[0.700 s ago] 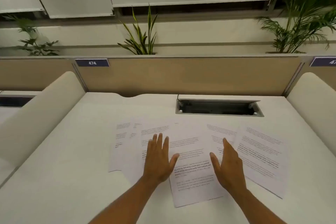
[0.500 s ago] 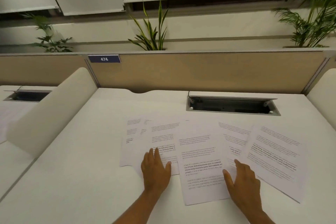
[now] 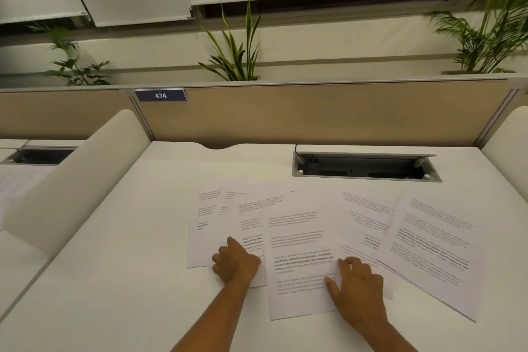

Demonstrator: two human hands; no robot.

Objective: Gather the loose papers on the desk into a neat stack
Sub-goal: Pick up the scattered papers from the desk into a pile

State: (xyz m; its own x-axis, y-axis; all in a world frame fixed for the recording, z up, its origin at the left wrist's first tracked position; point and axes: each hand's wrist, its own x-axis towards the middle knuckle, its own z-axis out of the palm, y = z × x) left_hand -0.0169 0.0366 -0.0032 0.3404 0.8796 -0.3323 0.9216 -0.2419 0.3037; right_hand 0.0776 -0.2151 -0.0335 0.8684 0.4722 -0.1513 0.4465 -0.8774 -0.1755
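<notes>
Several printed white sheets lie fanned out and overlapping on the white desk (image 3: 120,288). The middle sheet (image 3: 300,240) lies on top, a left group of sheets (image 3: 208,217) reaches out beside it, and the rightmost sheet (image 3: 431,248) is angled away. My left hand (image 3: 235,263) rests with curled fingers on the lower edge of the left sheets. My right hand (image 3: 357,286) lies flat on the middle sheet's lower right corner, fingers spread. Neither hand lifts a sheet.
An open cable tray (image 3: 365,167) is sunk into the desk behind the papers. A tan divider panel (image 3: 314,114) with a "474" label (image 3: 161,95) closes the back. Rounded white side screens stand at the left (image 3: 80,180) and right (image 3: 508,137). Plants stand beyond.
Both hands have drawn back toward me, from the middle of the sheets to their near edges. My left fingers have curled. The view has shifted left.
</notes>
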